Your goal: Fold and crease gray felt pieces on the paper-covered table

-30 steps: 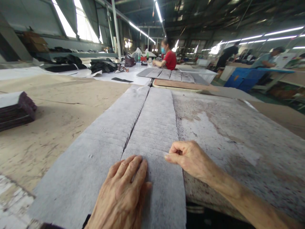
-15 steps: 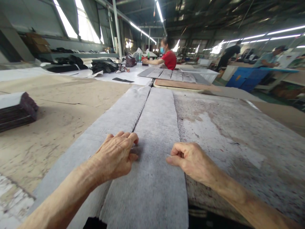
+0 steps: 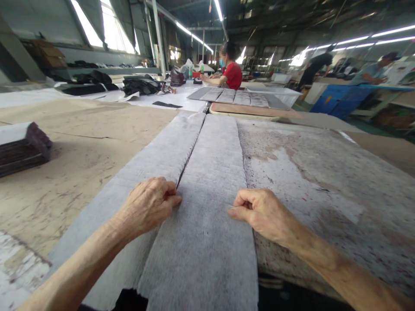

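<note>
Two long strips of grey, felt-like fabric lie side by side, running away from me, with a dark slit between them. My left hand (image 3: pixel 152 205) is closed in a pinch at the slit, on the near left edge of the right-hand strip (image 3: pixel 207 259). Its wrist crosses the left-hand strip (image 3: pixel 136 172). Over the right edge of the right-hand strip, my right hand (image 3: pixel 259 211) pinches thumb against bent fingers. Its fingertips rest on or just above the grey surface, and what lies between them is too small to make out.
Brown paper (image 3: pixel 129 125) covers the table on the left, under a stack of dark pieces (image 3: pixel 24 149). A stained board (image 3: pixel 324 172) lies to the right. Beyond are a grey panel with strips (image 3: pixel 240 98), black material (image 3: pixel 141 88) and a person in red (image 3: pixel 232 75).
My left hand has drawn slightly left and its spread fingers have closed into a pinch at the slit. My right hand stays pinched in nearly the same place.
</note>
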Demonstrator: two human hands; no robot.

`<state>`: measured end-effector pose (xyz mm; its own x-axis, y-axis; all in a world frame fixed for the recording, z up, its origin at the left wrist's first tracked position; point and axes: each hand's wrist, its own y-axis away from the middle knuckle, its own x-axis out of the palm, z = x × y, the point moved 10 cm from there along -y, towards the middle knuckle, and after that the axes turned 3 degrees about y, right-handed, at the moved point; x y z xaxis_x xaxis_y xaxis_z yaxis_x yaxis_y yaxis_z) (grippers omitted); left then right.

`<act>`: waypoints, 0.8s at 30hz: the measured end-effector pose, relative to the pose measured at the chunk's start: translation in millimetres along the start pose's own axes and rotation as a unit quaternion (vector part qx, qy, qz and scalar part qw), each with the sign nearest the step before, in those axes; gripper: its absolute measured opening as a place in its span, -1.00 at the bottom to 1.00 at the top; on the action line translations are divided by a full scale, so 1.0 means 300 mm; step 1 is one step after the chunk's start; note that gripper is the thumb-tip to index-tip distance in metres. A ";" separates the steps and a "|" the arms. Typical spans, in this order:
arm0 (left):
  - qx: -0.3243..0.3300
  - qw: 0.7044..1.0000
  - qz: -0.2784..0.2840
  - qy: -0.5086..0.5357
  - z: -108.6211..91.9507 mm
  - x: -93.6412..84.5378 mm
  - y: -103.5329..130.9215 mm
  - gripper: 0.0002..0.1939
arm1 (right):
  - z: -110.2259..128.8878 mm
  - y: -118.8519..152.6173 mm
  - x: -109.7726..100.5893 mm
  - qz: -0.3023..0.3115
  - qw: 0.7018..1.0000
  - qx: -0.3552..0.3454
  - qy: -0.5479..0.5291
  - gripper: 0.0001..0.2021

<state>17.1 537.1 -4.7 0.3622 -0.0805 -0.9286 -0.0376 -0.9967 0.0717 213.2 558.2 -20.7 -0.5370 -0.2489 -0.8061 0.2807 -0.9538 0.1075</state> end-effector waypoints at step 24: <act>0.174 0.943 -0.256 -0.123 -0.153 -0.054 0.204 -0.60 | 0.150 0.144 -0.116 -0.250 0.914 -0.266 0.176 -0.67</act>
<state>51.7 477.1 31.6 0.1916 0.4581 -0.8680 -0.2355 -0.8371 -0.4937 208.1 518.0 38.1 -0.4410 0.3557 -0.8240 0.4670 -0.6932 -0.5491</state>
